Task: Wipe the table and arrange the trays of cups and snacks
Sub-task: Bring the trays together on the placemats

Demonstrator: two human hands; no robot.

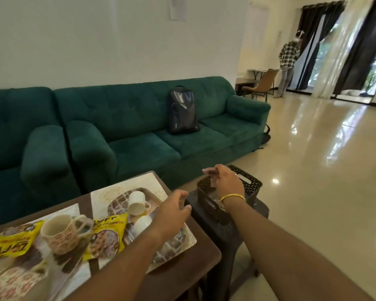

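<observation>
My right hand (227, 183) pinches a small pinkish cloth (210, 171) above a dark perforated basket (251, 183) that stands on a dark stool (226, 231). My left hand (172, 213) hovers with relaxed fingers over the right end of a metal tray (155, 197) on the brown table (187, 270). Two white cups (137, 203) lie tipped on that tray. A patterned mug (63, 232) stands between two yellow snack packets (108, 233). Another patterned cup (15, 283) sits at the lower left.
A green sofa (126, 131) with a dark backpack (182, 109) runs behind the table. Shiny floor spreads to the right. A person (288, 66) stands far off by dark curtains, near a chair (264, 83).
</observation>
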